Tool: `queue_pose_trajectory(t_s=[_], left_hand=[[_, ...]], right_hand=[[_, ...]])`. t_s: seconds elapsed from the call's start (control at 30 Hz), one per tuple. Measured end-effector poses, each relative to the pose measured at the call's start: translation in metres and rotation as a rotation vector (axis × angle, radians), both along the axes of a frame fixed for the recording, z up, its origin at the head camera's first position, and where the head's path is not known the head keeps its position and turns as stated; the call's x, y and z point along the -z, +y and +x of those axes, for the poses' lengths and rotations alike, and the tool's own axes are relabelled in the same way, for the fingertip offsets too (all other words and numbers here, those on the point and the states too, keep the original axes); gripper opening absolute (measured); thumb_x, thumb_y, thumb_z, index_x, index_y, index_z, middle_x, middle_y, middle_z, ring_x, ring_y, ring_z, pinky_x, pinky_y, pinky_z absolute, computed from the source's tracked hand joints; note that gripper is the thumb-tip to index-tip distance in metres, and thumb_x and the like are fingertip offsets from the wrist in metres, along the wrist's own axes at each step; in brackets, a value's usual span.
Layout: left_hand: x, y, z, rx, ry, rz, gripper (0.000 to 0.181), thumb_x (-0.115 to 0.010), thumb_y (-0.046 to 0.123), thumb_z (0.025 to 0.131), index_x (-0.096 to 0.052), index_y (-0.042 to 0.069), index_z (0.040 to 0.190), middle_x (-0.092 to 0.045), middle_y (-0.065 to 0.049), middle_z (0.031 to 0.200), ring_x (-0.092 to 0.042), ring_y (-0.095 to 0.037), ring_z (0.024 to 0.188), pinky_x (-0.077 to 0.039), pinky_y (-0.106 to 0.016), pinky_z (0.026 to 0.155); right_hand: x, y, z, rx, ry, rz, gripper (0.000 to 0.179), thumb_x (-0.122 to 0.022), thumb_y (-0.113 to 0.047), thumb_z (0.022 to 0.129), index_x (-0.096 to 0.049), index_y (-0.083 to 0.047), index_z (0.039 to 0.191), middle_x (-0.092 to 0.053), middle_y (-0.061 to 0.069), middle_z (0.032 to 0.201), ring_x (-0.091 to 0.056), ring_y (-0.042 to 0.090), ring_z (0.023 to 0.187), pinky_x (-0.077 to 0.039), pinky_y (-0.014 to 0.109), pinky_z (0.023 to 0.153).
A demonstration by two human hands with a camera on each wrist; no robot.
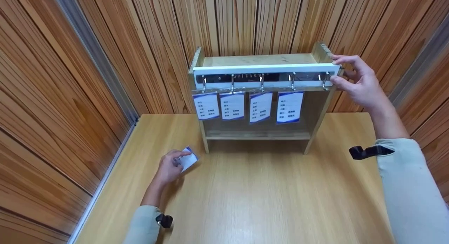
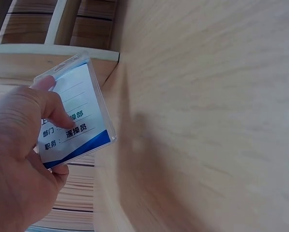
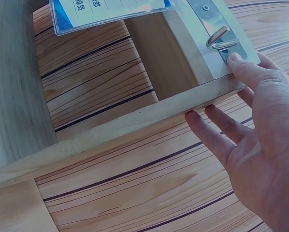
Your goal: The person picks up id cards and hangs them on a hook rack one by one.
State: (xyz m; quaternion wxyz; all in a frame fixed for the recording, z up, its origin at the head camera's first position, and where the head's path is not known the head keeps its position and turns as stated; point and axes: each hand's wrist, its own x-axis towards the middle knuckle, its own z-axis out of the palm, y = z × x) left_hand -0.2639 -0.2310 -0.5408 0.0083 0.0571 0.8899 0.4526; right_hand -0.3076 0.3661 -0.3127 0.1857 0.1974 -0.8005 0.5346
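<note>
In my left hand [image 1: 170, 166] is a name badge [image 2: 81, 116] in a clear plastic holder, pinched between thumb and fingers low over the table. Its white card has blue corners and printed lines. My right hand [image 1: 364, 84] grips the right end of a white hook rail [image 1: 280, 69] across the top front of a small wooden shelf [image 1: 257, 135]. In the right wrist view, the thumb presses beside the end hook [image 3: 219, 38], with the fingers along the outer side panel. Several similar badges [image 1: 231, 106] hang from the other hooks; the rightmost hook carries none.
The shelf stands on a light wooden table [image 1: 252, 195], close to the wood-plank wall [image 1: 238, 22] at the back. A metal strip [image 1: 101, 184] runs along the table's left edge. Black wrist straps [image 1: 372, 152] show at both sleeves.
</note>
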Motion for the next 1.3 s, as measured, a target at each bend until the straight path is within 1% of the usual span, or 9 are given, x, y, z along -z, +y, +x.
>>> queue_pose_trajectory(t_s=[0.2,0.4,0.5,0.67,0.77,0.9,0.97,1.17,1.3], left_hand=[[-0.003,0.011,0.002,0.006,-0.014,0.009,0.058,-0.065,-0.015,0.098,-0.081,0.02,0.14,-0.067,-0.019,0.152,-0.059,-0.044,0.141,-0.05,-0.07,0.124],[-0.008,0.022,0.004,0.037,0.027,-0.011,0.056,-0.065,-0.015,0.097,-0.082,0.019,0.138,-0.069,-0.018,0.149,-0.063,-0.041,0.137,-0.055,-0.065,0.119],[-0.011,0.028,0.005,0.036,0.02,-0.011,0.056,-0.064,-0.015,0.098,-0.082,0.02,0.138,-0.069,-0.017,0.149,-0.063,-0.04,0.138,-0.056,-0.063,0.119],[-0.016,0.039,0.008,0.05,0.005,0.01,0.058,-0.064,-0.014,0.099,-0.082,0.024,0.139,-0.067,-0.014,0.151,-0.061,-0.038,0.142,-0.054,-0.063,0.121],[-0.017,0.045,0.01,0.074,0.034,0.008,0.057,-0.065,-0.015,0.099,-0.082,0.023,0.137,-0.069,-0.013,0.148,-0.062,-0.037,0.14,-0.056,-0.062,0.119],[-0.018,0.053,0.011,0.098,0.082,-0.006,0.056,-0.066,-0.017,0.096,-0.084,0.02,0.134,-0.072,-0.014,0.142,-0.065,-0.036,0.133,-0.06,-0.057,0.112],[-0.018,0.056,0.011,0.104,0.09,-0.012,0.057,-0.066,-0.017,0.096,-0.084,0.021,0.134,-0.072,-0.014,0.141,-0.066,-0.036,0.131,-0.06,-0.056,0.11],[-0.021,0.066,0.013,0.119,0.053,0.015,0.057,-0.067,-0.013,0.099,-0.083,0.026,0.137,-0.07,-0.012,0.144,-0.065,-0.036,0.137,-0.057,-0.06,0.118],[-0.023,0.074,0.011,0.136,0.066,0.022,0.056,-0.067,-0.013,0.099,-0.082,0.025,0.138,-0.07,-0.013,0.146,-0.064,-0.037,0.139,-0.056,-0.061,0.119]], right_hand=[[0.001,0.001,0.001,-0.003,-0.011,-0.002,0.046,-0.069,-0.004,0.109,-0.058,-0.008,0.153,-0.052,-0.002,0.17,-0.066,0.006,0.133,-0.063,0.015,0.091],[0.0,-0.001,0.0,-0.022,-0.025,-0.032,0.045,-0.07,-0.003,0.108,-0.059,-0.009,0.151,-0.051,0.0,0.171,-0.065,0.009,0.137,-0.064,0.015,0.092],[0.001,-0.001,0.0,-0.033,-0.024,-0.041,0.045,-0.07,-0.003,0.108,-0.06,-0.008,0.151,-0.051,0.0,0.171,-0.065,0.01,0.136,-0.064,0.015,0.092],[0.0,-0.002,0.002,0.016,-0.026,0.016,0.045,-0.07,-0.005,0.109,-0.058,-0.01,0.152,-0.051,-0.001,0.172,-0.066,0.008,0.132,-0.064,0.014,0.091],[-0.001,-0.002,0.002,0.043,-0.027,0.047,0.045,-0.07,-0.007,0.109,-0.058,-0.011,0.152,-0.05,-0.001,0.173,-0.067,0.006,0.131,-0.063,0.015,0.091],[0.0,-0.001,0.001,0.023,-0.016,0.03,0.045,-0.07,-0.005,0.109,-0.058,-0.009,0.152,-0.051,0.0,0.172,-0.067,0.004,0.132,-0.064,0.015,0.091],[0.0,-0.001,0.001,0.013,-0.011,0.024,0.045,-0.07,-0.005,0.109,-0.059,-0.008,0.152,-0.051,-0.001,0.171,-0.066,0.005,0.133,-0.064,0.015,0.091],[-0.001,-0.002,0.002,0.042,-0.022,0.051,0.045,-0.07,-0.006,0.109,-0.057,-0.009,0.152,-0.051,-0.001,0.172,-0.066,0.006,0.131,-0.063,0.015,0.091],[-0.002,-0.002,0.003,0.037,-0.021,0.038,0.045,-0.07,-0.006,0.109,-0.058,-0.009,0.152,-0.051,-0.001,0.172,-0.066,0.005,0.13,-0.063,0.015,0.091]])
